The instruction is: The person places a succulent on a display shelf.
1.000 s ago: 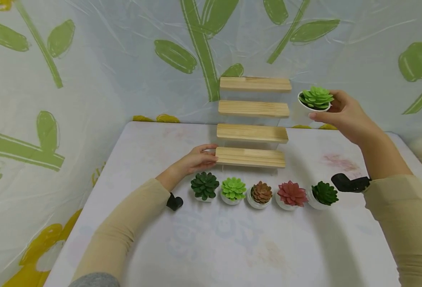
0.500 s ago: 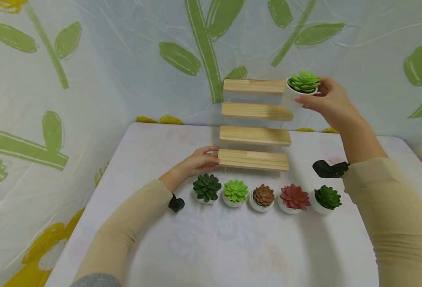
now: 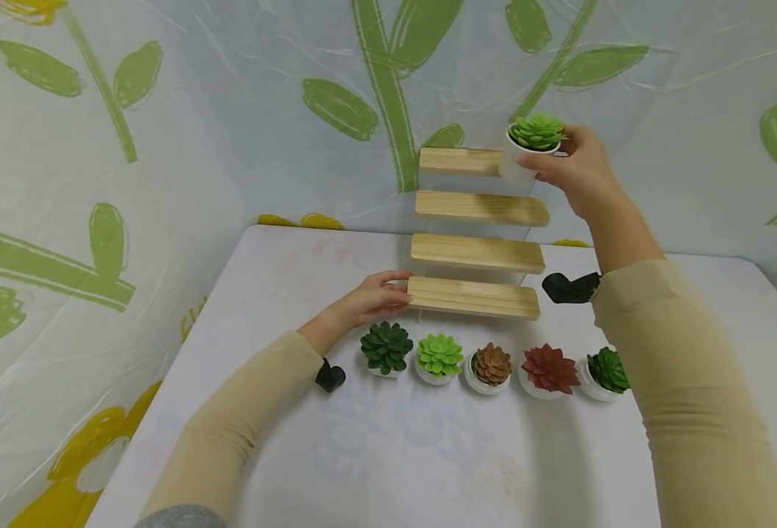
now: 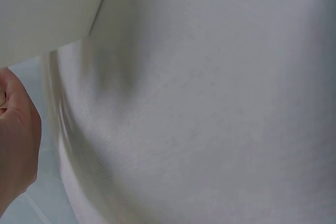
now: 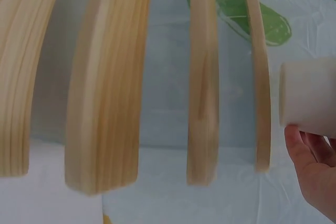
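Note:
My right hand (image 3: pixel 585 167) grips a white pot with a light green succulent (image 3: pixel 536 133), thumb in front of the pot. It overlaps the right end of the top board of a four-tier wooden display shelf (image 3: pixel 477 209). In the right wrist view the pot (image 5: pixel 310 94) is just above the topmost board (image 5: pixel 260 93), with a narrow gap between them. My left hand (image 3: pixel 376 295) holds the left end of the lowest board (image 3: pixel 474 297), its fingers around the edge. In the left wrist view only part of that hand (image 4: pixel 20 140) shows.
A row of potted succulents stands in front of the shelf: dark green (image 3: pixel 386 347), light green (image 3: pixel 439 355), brown (image 3: pixel 491 365), red (image 3: pixel 549 369) and another dark green one (image 3: pixel 608 369), partly hidden by the right sleeve. Behind the table (image 3: pixel 428 469) hangs a leaf-patterned sheet (image 3: pixel 230 132).
My right hand has carried the light green succulent leftward and up, from beside the shelf to its top board's right end. The left hand has stayed on the lowest board.

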